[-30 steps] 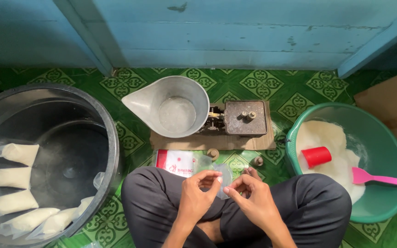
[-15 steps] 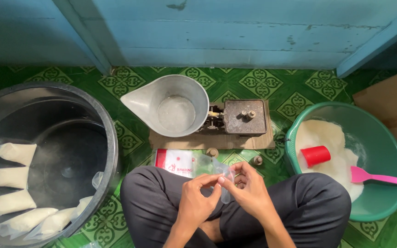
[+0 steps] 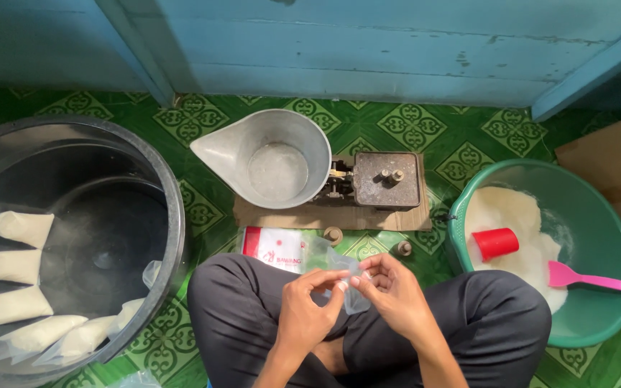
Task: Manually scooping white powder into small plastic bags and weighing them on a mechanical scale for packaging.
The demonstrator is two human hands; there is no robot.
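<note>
1. Low centre of the frame: both hands meet over the crossed legs, working a small clear plastic bag (image 3: 351, 279) between them.
2. The left hand (image 3: 303, 312) has its grip closed, thumb and forefinger pinched together on the bag's upper edge.
3. The right hand (image 3: 397, 298) mirrors it just beside, fingertips clamped on the same edge; the bag hangs between the two, see-through.
4. Just above the hands, on the green patterned floor (image 3: 411, 129), lies a pack of plastic bags (image 3: 278, 250) with a red patch, partly hidden by the knee.
5. Centre of the frame: a metal scoop pan (image 3: 267, 158) sits on a balance scale (image 3: 379, 179), with weights on the scale's right platform.
6. Two small brass weights (image 3: 333, 235) rest on the floor below the scale.
7. Right side: a green basin (image 3: 598, 215) holds a white powdery heap, with a red cup (image 3: 495, 243) and a pink spatula (image 3: 591, 279) lying in it.
8. Left side: a large black tub (image 3: 170, 215) with filled white bags (image 3: 16, 269) laid along its left and lower wall.
</note>
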